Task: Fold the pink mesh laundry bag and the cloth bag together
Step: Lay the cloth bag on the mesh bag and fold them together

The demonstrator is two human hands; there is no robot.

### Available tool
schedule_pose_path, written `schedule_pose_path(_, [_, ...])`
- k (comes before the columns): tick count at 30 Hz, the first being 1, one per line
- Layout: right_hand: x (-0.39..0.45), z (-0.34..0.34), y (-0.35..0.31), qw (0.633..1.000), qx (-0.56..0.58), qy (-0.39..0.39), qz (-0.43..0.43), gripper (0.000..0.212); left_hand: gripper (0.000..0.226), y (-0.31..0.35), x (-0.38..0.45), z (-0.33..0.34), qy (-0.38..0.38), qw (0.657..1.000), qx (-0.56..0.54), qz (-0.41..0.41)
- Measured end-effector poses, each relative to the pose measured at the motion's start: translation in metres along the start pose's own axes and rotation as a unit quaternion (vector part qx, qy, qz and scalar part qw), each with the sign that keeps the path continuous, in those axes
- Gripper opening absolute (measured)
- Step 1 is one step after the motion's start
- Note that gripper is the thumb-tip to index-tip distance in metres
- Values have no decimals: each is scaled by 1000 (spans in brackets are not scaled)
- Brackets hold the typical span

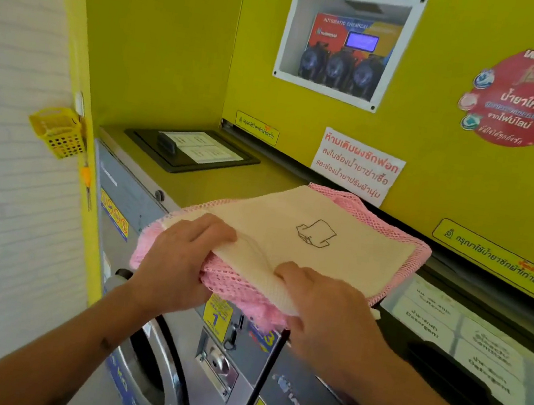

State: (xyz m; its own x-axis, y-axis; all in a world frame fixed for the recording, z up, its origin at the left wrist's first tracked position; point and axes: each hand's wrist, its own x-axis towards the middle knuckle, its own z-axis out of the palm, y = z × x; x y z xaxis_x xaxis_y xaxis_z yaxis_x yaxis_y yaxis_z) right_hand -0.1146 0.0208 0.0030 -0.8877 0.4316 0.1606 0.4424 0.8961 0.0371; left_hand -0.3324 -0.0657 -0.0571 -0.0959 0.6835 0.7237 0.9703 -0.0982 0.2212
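Head view: I see both bags stacked on the washer top (pixel 198 188), running away from my grip toward far right.
Grip: left hand (pixel 178 255) and right hand (pixel 319 304) pinch the near edge, equally close.
Look: cream cloth bag (pixel 315 237) flat over the pink mesh laundry bag (pixel 236 281).

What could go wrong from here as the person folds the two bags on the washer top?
1. The cloth bag lies loose on the mesh bag, so it may slide off line during the fold.
2. Mesh hangs over the washer front under both the left hand and right hand; the stack might slip off.
3. A dark cord dangles below and may snag.
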Motion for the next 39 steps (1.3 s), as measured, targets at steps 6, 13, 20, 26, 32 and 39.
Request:
schedule_pose_path(6, [-44,-41,26,981,124,-118,94,45,37,57,20,-11,-138,986,76,50])
schedule_pose_path(13, [-62,13,-15,975,40,-43,212,110,32,95,27,-13,-205,972,109,24])
schedule_pose_path(20, [-70,-19,15,990,52,27,128,35,28,100,29,-40,-278,954,106,22])
schedule_pose_path(26, [-83,-70,31,988,100,-110,45,27,37,123,38,-83,-358,932,57,13])
schedule_pose_path(32, [-59,-117,55,977,167,-132,17,9,21,105,101,-113,-394,918,35,-11])
schedule_pose_path(39, [48,-128,145,942,305,-52,130,34,7,76,223,-54,-243,956,161,-32])
